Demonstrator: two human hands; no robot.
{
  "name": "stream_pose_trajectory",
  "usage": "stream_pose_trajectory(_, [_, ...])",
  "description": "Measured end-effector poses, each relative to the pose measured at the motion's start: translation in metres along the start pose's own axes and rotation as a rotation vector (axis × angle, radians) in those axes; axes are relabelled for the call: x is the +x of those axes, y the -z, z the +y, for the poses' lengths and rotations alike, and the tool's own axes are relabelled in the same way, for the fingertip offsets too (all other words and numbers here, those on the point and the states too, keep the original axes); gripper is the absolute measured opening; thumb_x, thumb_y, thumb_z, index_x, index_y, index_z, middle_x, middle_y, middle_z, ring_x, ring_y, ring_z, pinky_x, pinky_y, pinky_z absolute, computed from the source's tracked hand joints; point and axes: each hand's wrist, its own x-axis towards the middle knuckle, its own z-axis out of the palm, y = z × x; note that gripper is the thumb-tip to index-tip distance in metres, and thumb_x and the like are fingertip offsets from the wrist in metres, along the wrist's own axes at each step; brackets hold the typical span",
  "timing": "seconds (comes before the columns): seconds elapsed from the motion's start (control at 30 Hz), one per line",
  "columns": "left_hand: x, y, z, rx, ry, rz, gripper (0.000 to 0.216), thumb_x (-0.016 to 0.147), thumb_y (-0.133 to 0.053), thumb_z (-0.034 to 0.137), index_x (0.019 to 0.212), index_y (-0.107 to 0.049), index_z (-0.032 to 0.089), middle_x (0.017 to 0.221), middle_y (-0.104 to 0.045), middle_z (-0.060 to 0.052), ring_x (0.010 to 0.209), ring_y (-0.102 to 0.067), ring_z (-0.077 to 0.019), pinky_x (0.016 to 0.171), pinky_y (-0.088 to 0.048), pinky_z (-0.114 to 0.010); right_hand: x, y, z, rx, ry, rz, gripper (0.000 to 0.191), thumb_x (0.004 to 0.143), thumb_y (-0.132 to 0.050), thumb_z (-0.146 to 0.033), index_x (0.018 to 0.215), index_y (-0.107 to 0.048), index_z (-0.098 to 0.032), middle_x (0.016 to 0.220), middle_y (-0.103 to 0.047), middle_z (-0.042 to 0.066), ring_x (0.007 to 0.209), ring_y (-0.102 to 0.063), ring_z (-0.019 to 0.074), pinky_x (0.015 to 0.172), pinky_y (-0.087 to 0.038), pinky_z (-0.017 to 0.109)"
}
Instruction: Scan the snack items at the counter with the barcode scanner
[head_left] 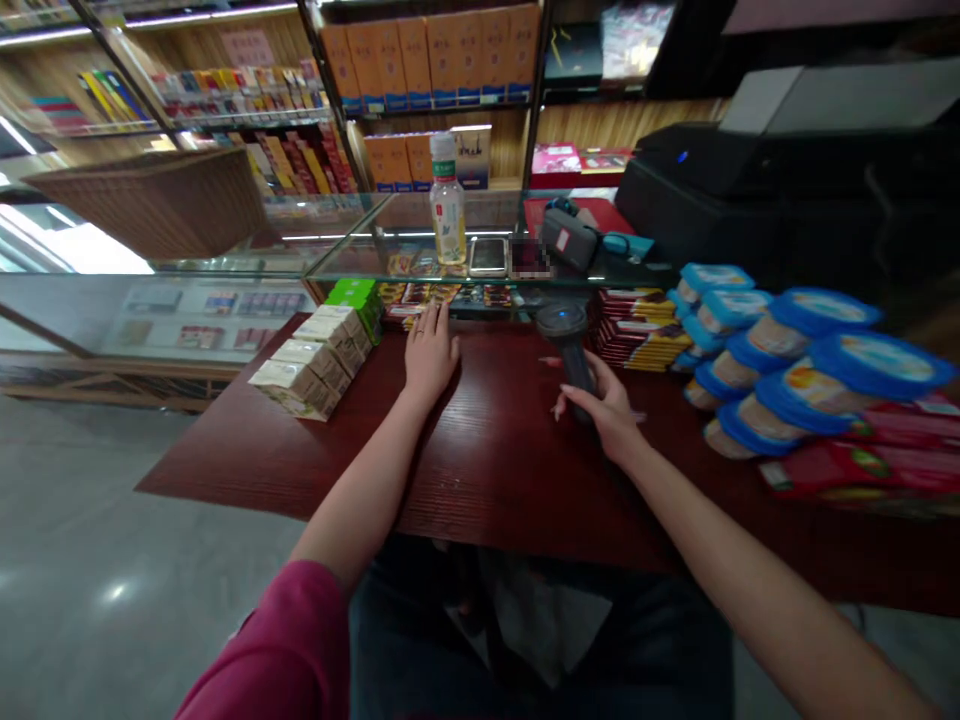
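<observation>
My right hand (613,408) is wrapped around the handle of a black barcode scanner (571,350), its round head tilted up over the dark red-brown desk (487,440). Toward the back of the desk, my left hand (433,352) lies with its fingers stretched forward and holds nothing. Its fingertips reach the small wrapped packets (409,297) under the glass counter's edge; whether they touch them I cannot tell. Left of that hand stand pale boxed cartons (304,365) in rows, with green cartons (357,298) behind them. Stacked red and yellow packets (636,330) sit just beyond the scanner.
Tubs with blue lids (814,308) and red bags (862,465) crowd the desk's right side. On the glass counter (360,235) stand a drink bottle (448,205), a phone-like device (489,257) and a dark grey device (568,238). A wicker basket (157,200) is at left.
</observation>
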Motion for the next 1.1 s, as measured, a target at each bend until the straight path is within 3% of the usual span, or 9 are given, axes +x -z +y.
stream_pose_trajectory(0.23, [-0.004, -0.026, 0.127, -0.230, -0.447, -0.072, 0.070, 0.101, -0.049, 0.019, 0.169, -0.030, 0.018, 0.175, -0.032, -0.012, 0.163, -0.030, -0.0225, 0.134, -0.027, -0.043, -0.033, 0.063, -0.010, -0.151, 0.095, 0.243, 0.078, 0.075, -0.089, -0.045, 0.143, -0.052, -0.030, 0.139, -0.070, 0.014, 0.060, -0.066, 0.0141, 0.046, -0.053, 0.028])
stream_pose_trajectory(0.37, [0.006, -0.041, 0.191, -0.295, -0.524, -0.095, 0.066, 0.102, -0.052, 0.018, 0.166, -0.037, 0.018, 0.175, -0.032, -0.010, 0.164, -0.028, -0.0218, 0.134, -0.027, -0.043, -0.039, 0.071, -0.011, -0.155, 0.130, 0.334, 0.089, 0.071, -0.091, -0.042, 0.148, -0.047, -0.030, 0.140, -0.068, 0.013, 0.082, -0.069, 0.0191, 0.055, -0.059, 0.029])
stream_pose_trajectory(0.47, [0.010, -0.045, 0.209, -0.320, -0.532, -0.115, 0.052, 0.104, -0.052, 0.017, 0.155, -0.054, 0.019, 0.166, -0.049, -0.010, 0.157, -0.043, -0.0217, 0.131, -0.034, -0.042, -0.039, 0.070, -0.011, -0.135, 0.138, 0.340, 0.089, 0.073, -0.089, -0.042, 0.151, -0.047, -0.030, 0.139, -0.069, 0.013, 0.085, -0.068, 0.0193, 0.058, -0.059, 0.028])
stream_pose_trajectory(0.6, [0.001, -0.041, 0.180, -0.383, -0.450, -0.066, 0.035, 0.106, -0.053, 0.021, 0.137, -0.071, 0.023, 0.146, -0.069, -0.009, 0.141, -0.062, -0.0220, 0.120, -0.047, -0.039, -0.042, 0.071, -0.018, -0.099, 0.151, 0.317, 0.082, 0.074, -0.088, -0.044, 0.146, -0.051, -0.029, 0.139, -0.069, 0.013, 0.079, -0.066, 0.0180, 0.055, -0.057, 0.029])
stream_pose_trajectory(0.7, [-0.005, -0.033, 0.127, -0.508, -0.276, -0.011, 0.033, 0.105, -0.057, 0.022, 0.134, -0.073, 0.024, 0.134, -0.077, -0.008, 0.123, -0.073, -0.0226, 0.110, -0.055, -0.037, -0.047, 0.073, -0.027, -0.057, 0.121, 0.271, 0.071, 0.075, -0.089, -0.043, 0.138, -0.057, -0.030, 0.136, -0.071, 0.011, 0.069, -0.065, 0.0146, 0.050, -0.053, 0.028])
stream_pose_trajectory(0.8, [-0.002, -0.026, 0.067, -0.696, -0.029, 0.027, 0.027, 0.101, -0.063, 0.026, 0.122, -0.079, 0.022, 0.124, -0.081, -0.006, 0.115, -0.077, -0.0229, 0.104, -0.058, -0.034, -0.044, 0.068, -0.030, -0.018, 0.014, 0.149, 0.054, 0.078, -0.087, -0.040, 0.124, -0.063, -0.026, 0.108, -0.077, 0.006, 0.054, -0.056, 0.0103, 0.043, -0.046, 0.025])
stream_pose_trajectory(0.87, [0.004, -0.023, 0.031, -0.798, 0.109, 0.011, 0.025, 0.097, -0.068, 0.028, 0.115, -0.082, 0.019, 0.118, -0.082, -0.008, 0.111, -0.077, -0.0240, 0.101, -0.060, -0.034, -0.034, 0.055, -0.028, 0.024, -0.073, 0.036, 0.045, 0.078, -0.086, -0.038, 0.115, -0.066, -0.024, 0.092, -0.075, 0.003, 0.049, -0.051, 0.0090, 0.040, -0.041, 0.024])
stream_pose_trajectory(0.93, [0.010, -0.023, 0.003, -0.912, 0.245, -0.030, 0.027, 0.093, -0.071, 0.030, 0.114, -0.082, 0.016, 0.113, -0.083, -0.010, 0.102, -0.079, -0.0244, 0.094, -0.062, -0.035, -0.019, 0.035, -0.024, 0.069, -0.136, -0.075, 0.040, 0.076, -0.086, -0.037, 0.108, -0.067, -0.023, 0.089, -0.074, 0.002, 0.049, -0.047, 0.0083, 0.038, -0.037, 0.022])
stream_pose_trajectory(1.1, [0.018, -0.028, -0.028, -1.141, 0.459, -0.058, 0.036, 0.088, -0.078, 0.034, 0.116, -0.081, 0.011, 0.103, -0.084, -0.011, 0.081, -0.078, -0.0204, 0.078, -0.064, -0.032, 0.018, -0.025, -0.011, 0.150, -0.203, -0.269, 0.038, 0.076, -0.085, -0.034, 0.108, -0.069, -0.024, 0.099, -0.076, 0.004, 0.054, -0.047, 0.0084, 0.039, -0.037, 0.021])
